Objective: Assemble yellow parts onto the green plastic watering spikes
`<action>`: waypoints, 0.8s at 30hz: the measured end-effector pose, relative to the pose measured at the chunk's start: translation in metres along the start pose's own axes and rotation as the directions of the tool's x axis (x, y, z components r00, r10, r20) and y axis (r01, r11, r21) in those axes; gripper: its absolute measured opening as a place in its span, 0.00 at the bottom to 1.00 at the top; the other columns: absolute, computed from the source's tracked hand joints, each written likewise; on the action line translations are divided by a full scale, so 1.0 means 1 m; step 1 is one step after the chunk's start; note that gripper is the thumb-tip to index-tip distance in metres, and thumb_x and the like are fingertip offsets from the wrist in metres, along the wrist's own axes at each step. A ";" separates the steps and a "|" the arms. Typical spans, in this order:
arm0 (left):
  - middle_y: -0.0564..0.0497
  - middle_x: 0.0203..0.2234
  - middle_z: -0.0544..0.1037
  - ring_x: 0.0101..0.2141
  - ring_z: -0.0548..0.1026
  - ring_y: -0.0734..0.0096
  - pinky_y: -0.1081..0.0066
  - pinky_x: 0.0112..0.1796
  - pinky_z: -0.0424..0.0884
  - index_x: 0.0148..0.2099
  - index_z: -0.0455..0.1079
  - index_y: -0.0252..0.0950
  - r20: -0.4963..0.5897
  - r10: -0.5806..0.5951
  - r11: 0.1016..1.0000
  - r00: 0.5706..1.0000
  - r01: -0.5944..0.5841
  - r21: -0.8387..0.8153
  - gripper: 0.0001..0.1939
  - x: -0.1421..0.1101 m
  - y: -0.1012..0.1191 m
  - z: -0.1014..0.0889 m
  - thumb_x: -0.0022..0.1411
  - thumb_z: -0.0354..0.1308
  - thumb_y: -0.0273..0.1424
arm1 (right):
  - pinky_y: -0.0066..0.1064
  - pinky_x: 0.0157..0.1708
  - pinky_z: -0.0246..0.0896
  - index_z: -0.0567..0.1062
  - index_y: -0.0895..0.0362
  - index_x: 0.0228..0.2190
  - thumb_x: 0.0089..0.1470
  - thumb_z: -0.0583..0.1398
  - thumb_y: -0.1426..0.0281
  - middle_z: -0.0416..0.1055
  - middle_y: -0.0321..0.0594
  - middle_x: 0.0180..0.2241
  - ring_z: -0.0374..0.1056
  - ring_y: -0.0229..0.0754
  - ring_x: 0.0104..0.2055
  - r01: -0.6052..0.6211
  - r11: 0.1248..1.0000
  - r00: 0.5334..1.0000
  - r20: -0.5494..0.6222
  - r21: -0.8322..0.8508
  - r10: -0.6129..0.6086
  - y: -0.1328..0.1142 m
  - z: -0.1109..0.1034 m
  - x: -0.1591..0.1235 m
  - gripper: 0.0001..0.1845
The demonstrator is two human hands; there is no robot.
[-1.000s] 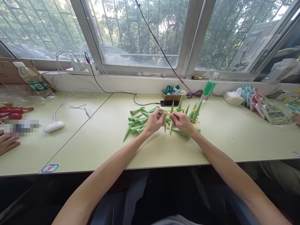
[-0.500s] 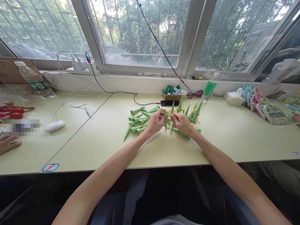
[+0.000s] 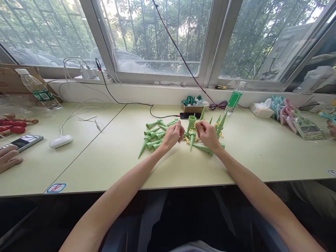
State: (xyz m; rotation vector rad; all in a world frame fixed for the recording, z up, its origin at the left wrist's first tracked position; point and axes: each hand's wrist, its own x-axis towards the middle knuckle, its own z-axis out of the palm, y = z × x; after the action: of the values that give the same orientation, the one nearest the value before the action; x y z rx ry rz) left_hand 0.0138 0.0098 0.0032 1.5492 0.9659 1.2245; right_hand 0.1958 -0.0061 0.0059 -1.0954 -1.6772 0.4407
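My left hand [image 3: 173, 135] is curled over the right edge of a pile of green plastic spikes [image 3: 154, 134]; what its fingers hold, if anything, is hidden. Just right of its fingertips a green spike [image 3: 191, 121] stands with its open, cup-shaped end up. My right hand [image 3: 208, 134] is closed in a pinch beside that cup, a small yellow piece [image 3: 195, 126] showing at the fingertips. Below, another spike [image 3: 192, 139] points down toward me. Several tip-up spikes [image 3: 222, 123] stand behind my right hand, with small yellow parts [image 3: 187, 140] among them.
A black phone [image 3: 187, 115] on a cable and a small box [image 3: 193, 109] with green wrapping lie behind the pile. A water bottle [image 3: 235, 98] and tissues [image 3: 262, 109] stand right. Left are a white mouse-shaped device [image 3: 60, 141] and another person's hand [image 3: 9, 159] by a phone [image 3: 26, 142].
My hands were together over a spike and have moved apart, left hand leftward, right hand slightly right. A spike now shows its open end upward between them.
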 end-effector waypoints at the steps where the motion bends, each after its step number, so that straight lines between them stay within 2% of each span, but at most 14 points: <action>1: 0.48 0.20 0.70 0.17 0.69 0.75 0.74 0.17 0.62 0.25 0.66 0.34 0.036 -0.048 0.998 0.998 0.050 -0.040 0.35 0.000 0.001 -0.001 0.68 0.44 0.59 | 0.32 0.25 0.54 0.68 0.54 0.29 0.64 0.54 0.48 0.64 0.36 0.22 0.59 0.39 0.23 0.012 1.000 1.000 0.023 0.003 -0.012 0.000 0.000 0.000 0.23; 3: 0.46 0.18 0.71 0.17 0.69 0.74 0.73 0.18 0.64 0.21 0.67 0.33 0.120 -0.135 0.985 0.984 0.146 -0.089 0.39 0.000 0.002 -0.003 0.65 0.43 0.62 | 0.31 0.25 0.55 0.70 0.54 0.30 0.64 0.54 0.49 0.65 0.37 0.23 0.59 0.39 0.24 0.042 0.999 0.994 0.097 0.000 -0.042 -0.001 0.001 -0.001 0.22; 7: 0.40 0.22 0.77 0.19 0.73 0.72 0.72 0.19 0.66 0.23 0.71 0.31 0.241 -0.243 0.955 0.940 0.275 -0.112 0.42 -0.001 0.004 -0.005 0.62 0.44 0.66 | 0.31 0.26 0.56 0.70 0.54 0.30 0.65 0.54 0.51 0.65 0.36 0.23 0.60 0.39 0.25 0.072 0.997 0.983 0.171 0.001 -0.071 -0.003 0.003 -0.002 0.21; 13: 0.40 0.31 0.79 0.21 0.74 0.74 0.74 0.20 0.67 0.31 0.72 0.30 0.249 -0.221 0.955 0.943 0.261 -0.142 0.35 -0.001 0.003 -0.005 0.60 0.55 0.62 | 0.32 0.26 0.55 0.68 0.53 0.30 0.65 0.53 0.51 0.63 0.35 0.21 0.59 0.39 0.24 0.047 0.999 0.985 0.163 0.003 -0.047 0.000 0.002 -0.002 0.20; 16: 0.45 0.31 0.76 0.22 0.75 0.75 0.76 0.19 0.66 0.37 0.70 0.32 0.258 -0.176 0.965 0.950 0.219 -0.146 0.30 -0.003 0.007 -0.005 0.59 0.60 0.58 | 0.32 0.26 0.54 0.68 0.53 0.29 0.65 0.53 0.51 0.62 0.34 0.19 0.58 0.39 0.23 0.038 0.999 0.986 0.166 -0.011 -0.035 0.001 0.002 -0.001 0.21; 20: 0.51 0.28 0.72 0.24 0.76 0.73 0.77 0.19 0.67 0.38 0.68 0.34 0.279 -0.066 0.994 0.958 0.088 -0.069 0.27 -0.005 0.008 -0.007 0.58 0.62 0.55 | 0.32 0.26 0.54 0.67 0.53 0.28 0.65 0.53 0.53 0.62 0.34 0.18 0.57 0.40 0.23 0.032 0.999 0.987 0.160 -0.028 -0.028 0.002 0.001 -0.001 0.20; 24: 0.47 0.38 0.76 0.23 0.75 0.77 0.78 0.18 0.65 0.43 0.71 0.35 0.239 0.045 0.995 0.970 -0.064 0.071 0.23 -0.006 0.004 -0.006 0.60 0.63 0.50 | 0.32 0.26 0.54 0.65 0.52 0.27 0.66 0.52 0.53 0.62 0.34 0.18 0.57 0.40 0.23 0.036 0.998 0.986 0.166 -0.057 -0.026 0.001 0.001 0.000 0.20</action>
State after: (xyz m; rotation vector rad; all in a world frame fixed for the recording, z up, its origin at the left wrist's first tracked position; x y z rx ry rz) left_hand 0.0069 0.0043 0.0062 1.7493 0.8279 1.0203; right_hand 0.1959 -0.0056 0.0044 -1.0990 -1.8608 0.4749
